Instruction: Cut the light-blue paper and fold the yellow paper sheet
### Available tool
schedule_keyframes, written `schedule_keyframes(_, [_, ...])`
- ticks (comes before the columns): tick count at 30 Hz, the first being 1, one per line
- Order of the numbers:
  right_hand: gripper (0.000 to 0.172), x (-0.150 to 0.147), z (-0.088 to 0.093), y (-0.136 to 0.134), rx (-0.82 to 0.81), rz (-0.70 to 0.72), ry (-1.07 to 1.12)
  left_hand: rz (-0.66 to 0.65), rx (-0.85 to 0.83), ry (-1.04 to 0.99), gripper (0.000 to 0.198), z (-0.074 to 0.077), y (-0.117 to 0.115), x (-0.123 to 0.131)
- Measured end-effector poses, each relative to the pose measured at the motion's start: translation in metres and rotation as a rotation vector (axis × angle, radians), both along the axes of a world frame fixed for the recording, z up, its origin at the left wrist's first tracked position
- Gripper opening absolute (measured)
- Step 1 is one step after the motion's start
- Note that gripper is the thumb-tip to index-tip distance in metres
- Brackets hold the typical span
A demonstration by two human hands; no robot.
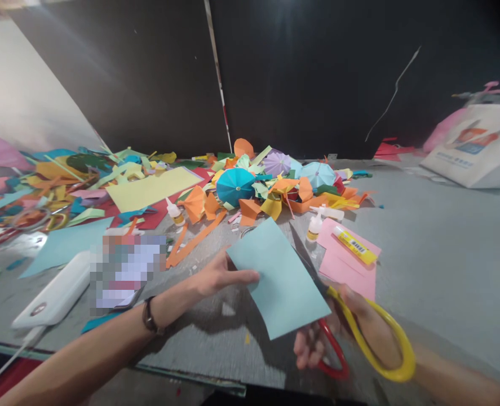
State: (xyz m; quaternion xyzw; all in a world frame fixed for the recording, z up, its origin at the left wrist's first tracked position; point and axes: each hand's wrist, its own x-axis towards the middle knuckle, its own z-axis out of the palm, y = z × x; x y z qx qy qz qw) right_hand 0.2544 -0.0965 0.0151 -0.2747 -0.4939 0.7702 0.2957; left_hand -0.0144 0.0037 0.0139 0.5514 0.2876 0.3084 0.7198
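A light blue sheet of paper [281,282] is tilted above the table, pinched at its left edge by my left hand [222,276], thumb on top. My right hand [359,321] grips scissors [372,338] that have one yellow and one red handle. Their blades are parted at the sheet's right side, one blade showing beyond the edge and the other hidden by the paper. Close to the blade tips stands a small glue bottle [314,226]. Pink paper [351,270] with a yellow glue stick [354,246] on it lies to the right of the scissors.
Several folded paper shapes, such as a blue fan disc [235,187], pile up with scraps along the dark back wall. On the left lie a white power bank [55,293], a phone [127,273] and more scissors [21,225]. A white bag [473,146] stands far right.
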Motion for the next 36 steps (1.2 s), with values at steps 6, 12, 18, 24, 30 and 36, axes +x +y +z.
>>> schedule_keyframes(6, [0.077,-0.002,0.0,0.001,-0.054,-0.056,0.134,-0.062,0.047,0.052,0.038,-0.001,-0.002,-0.001])
schedule_keyframes(12, [0.071,-0.007,0.01,-0.004,0.099,-0.143,0.041,-0.104,0.043,0.083,0.039,0.0,-0.003,0.0])
schedule_keyframes(18, [0.077,-0.015,0.007,-0.009,0.07,-0.22,-0.098,-0.144,0.042,0.126,0.039,0.005,-0.003,0.001])
schedule_keyframes(24, [0.08,-0.013,-0.005,-0.007,0.178,-0.18,-0.128,-0.117,0.037,0.129,0.042,0.001,-0.004,0.0])
schedule_keyframes(30, [0.074,-0.014,0.006,-0.005,0.167,-0.239,-0.17,-0.074,0.046,0.114,0.04,0.0,-0.005,-0.001])
schedule_keyframes(36, [0.078,-0.013,0.009,-0.006,0.078,-0.196,-0.147,-0.086,0.075,0.079,0.038,0.001,-0.006,-0.001])
